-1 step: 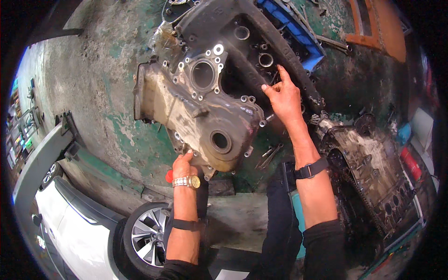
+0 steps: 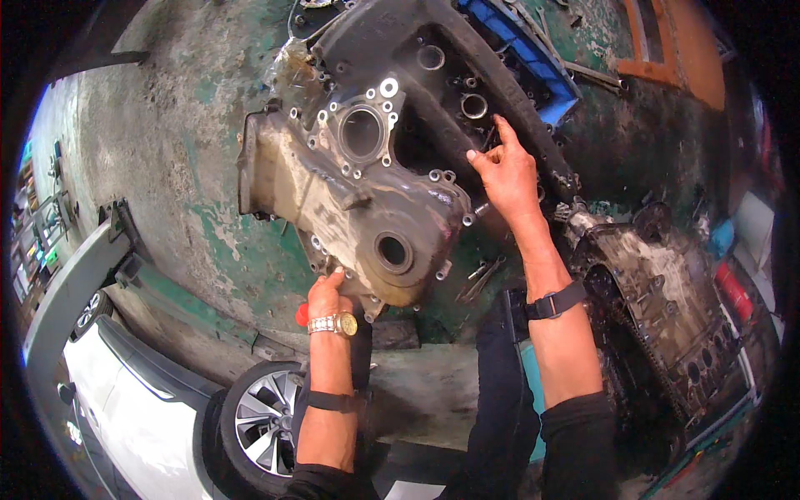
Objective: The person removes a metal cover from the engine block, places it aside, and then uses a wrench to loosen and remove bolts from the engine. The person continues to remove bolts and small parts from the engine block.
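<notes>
A grey, oil-stained engine timing cover (image 2: 333, 200) with two large round openings is in the middle of the head view. My left hand (image 2: 327, 298) grips its near lower edge, thumb on top and the other fingers hidden beneath. Beyond it and to the right lies a long black valve cover (image 2: 442, 92) with round holes. My right hand (image 2: 510, 177) is over this black cover, index finger stretched forward and thumb held apart, both tips at its surface. The remaining fingers curl under, partly out of sight. I see nothing between thumb and index finger.
A dirty engine block (image 2: 667, 308) stands at the right. Behind the black cover is a blue tray (image 2: 557, 104). Slim metal tools (image 2: 482, 279) lie on the worn green floor (image 2: 225, 250). A white car (image 2: 142, 408) and a grey lift post (image 2: 71, 287) are at the left.
</notes>
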### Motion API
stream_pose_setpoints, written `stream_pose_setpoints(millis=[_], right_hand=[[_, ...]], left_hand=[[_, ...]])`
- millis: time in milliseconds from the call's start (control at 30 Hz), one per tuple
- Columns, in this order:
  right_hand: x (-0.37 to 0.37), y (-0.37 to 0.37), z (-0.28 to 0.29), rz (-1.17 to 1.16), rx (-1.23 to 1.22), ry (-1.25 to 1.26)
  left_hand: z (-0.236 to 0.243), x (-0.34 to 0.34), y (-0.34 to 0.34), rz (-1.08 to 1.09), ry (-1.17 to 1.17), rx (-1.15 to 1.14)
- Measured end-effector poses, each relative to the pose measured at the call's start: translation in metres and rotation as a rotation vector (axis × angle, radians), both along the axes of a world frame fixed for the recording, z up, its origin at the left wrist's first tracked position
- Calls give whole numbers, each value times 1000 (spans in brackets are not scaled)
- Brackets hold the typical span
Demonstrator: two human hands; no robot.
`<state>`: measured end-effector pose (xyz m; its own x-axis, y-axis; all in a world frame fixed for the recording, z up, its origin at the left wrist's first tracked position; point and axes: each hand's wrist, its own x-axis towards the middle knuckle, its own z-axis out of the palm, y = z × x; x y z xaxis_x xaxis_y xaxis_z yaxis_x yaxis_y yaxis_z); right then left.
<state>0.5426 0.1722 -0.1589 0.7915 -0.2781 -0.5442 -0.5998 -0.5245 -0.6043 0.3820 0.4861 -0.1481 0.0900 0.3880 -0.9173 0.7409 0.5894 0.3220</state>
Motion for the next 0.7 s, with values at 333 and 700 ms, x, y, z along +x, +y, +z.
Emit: stream_pose_setpoints(millis=[333,700], right_hand=[[-13,15,32,-267,319,8],[8,48,74,-40,174,92]], left_hand=[[20,20,-17,-4,46,0],[17,20,-18,-59,118,89]])
